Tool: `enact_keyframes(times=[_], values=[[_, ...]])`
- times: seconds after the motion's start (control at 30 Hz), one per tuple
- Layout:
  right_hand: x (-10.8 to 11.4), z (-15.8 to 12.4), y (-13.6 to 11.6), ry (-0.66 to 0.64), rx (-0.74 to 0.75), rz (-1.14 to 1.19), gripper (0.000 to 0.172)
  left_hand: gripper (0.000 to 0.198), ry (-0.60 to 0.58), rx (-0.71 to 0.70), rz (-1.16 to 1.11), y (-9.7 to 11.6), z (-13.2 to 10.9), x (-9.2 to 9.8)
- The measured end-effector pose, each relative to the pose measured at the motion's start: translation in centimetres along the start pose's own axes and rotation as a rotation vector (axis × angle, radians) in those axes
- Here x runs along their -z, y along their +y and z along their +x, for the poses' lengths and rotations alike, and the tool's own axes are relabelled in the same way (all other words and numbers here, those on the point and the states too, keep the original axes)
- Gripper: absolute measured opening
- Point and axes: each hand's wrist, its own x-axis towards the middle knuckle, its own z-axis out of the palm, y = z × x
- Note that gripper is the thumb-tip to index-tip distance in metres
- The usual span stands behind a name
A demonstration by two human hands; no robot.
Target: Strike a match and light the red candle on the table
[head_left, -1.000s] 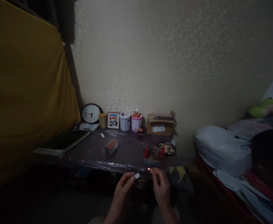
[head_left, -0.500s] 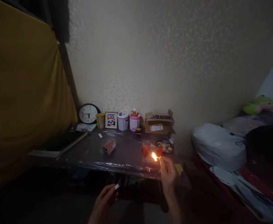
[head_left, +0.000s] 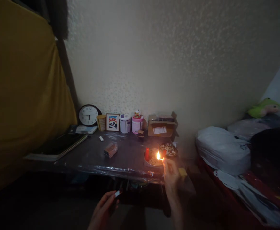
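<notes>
Pinched in my right hand [head_left: 170, 174] is a burning match [head_left: 161, 158], its small flame pointing up. The flame is in front of a round tin [head_left: 152, 164] near the table's front edge. Two red candles stand at the tin; the left red candle [head_left: 147, 154] shows clearly, while the right one [head_left: 164, 153] is partly behind the flame and hand. Below the table edge, my left hand [head_left: 104, 204] is closed around a small matchbox [head_left: 117, 193], with its white end showing. A second round dish [head_left: 168, 149] of thin pale sticks sits behind the tin.
On the table [head_left: 87, 156] lie a wrapped stack of small boxes [head_left: 110, 150] and a white eraser-like piece [head_left: 101, 138]. Along the wall stand a clock [head_left: 89, 115], a framed panda picture [head_left: 112, 122], tubs and a cardboard box [head_left: 161, 130]. White bags [head_left: 222, 150] lie at right.
The match flame has become smaller and more upright. My right hand is slightly lower in the picture, and my left hand has shifted a little left. The view has moved slightly.
</notes>
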Motion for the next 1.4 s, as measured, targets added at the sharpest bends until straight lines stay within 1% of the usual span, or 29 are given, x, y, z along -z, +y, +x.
enact_keyframes(times=[0.1,0.27,0.4,0.6,0.77,0.93,1.1,1.27,1.4], values=[[-0.3,-0.1,0.4,0.005,-0.069,0.049,0.021,0.025,-0.003,0.005,-0.024,0.3,-0.3,-0.4],[-0.9,-0.1,0.8,-0.022,-0.155,0.11,0.021,0.024,0.002,0.041,-0.067,0.8,-0.6,-1.2],[-1.4,-0.1,1.1,-0.033,-0.205,0.162,0.023,0.026,0.01,0.059,-0.046,0.8,-0.5,-1.1],[-1.8,0.0,1.3,-0.078,-0.257,0.215,0.021,0.03,0.037,0.054,-0.035,0.6,-0.2,-1.0],[-2.2,0.3,1.8,-0.126,-0.283,0.228,0.02,0.027,0.043,0.038,-0.027,0.4,-0.2,-0.9],[-3.1,0.8,2.8,-0.158,-0.28,0.198,0.021,0.026,0.032,0.038,0.002,0.4,-0.1,-0.5],[-4.4,1.3,3.7,-0.143,-0.26,0.18,0.024,0.028,0.08,0.026,0.018,0.2,0.0,-0.7],[-5.5,1.9,4.1,-0.129,-0.227,0.15,0.026,0.025,0.054,0.033,0.006,0.2,0.1,-0.7],[-6.0,2.2,4.5,-0.129,-0.204,0.124,0.026,0.027,0.055,0.042,0.015,0.4,0.1,-0.6]])
